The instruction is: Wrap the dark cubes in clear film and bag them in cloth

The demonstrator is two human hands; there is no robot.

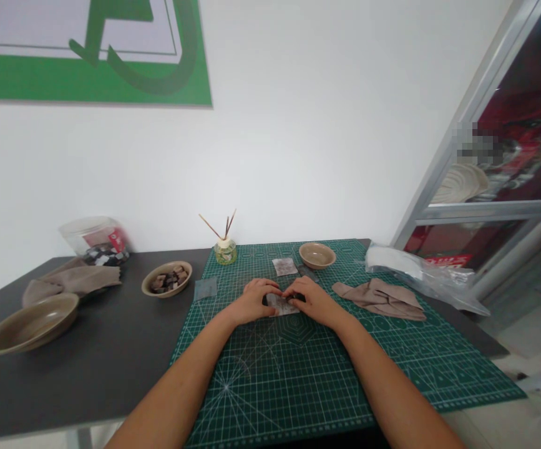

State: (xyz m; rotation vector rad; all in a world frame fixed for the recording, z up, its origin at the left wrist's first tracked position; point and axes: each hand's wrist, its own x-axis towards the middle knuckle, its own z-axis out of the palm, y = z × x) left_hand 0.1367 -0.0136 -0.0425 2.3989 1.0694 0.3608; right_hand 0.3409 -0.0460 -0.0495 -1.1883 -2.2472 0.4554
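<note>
Left hand (254, 300), right hand (311, 300) curled inward, close together, at pale packet (278, 304).

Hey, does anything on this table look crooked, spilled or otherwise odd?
One thing: the green mat juts past the front edge of the table, its near right corner out over the floor. The brown cloth on it lies crumpled, which is hardly strange. I see no spill.

Bright, even light on wall (321, 143); slight blur; edges stretched; pixelated patch (478, 146) right.
</note>
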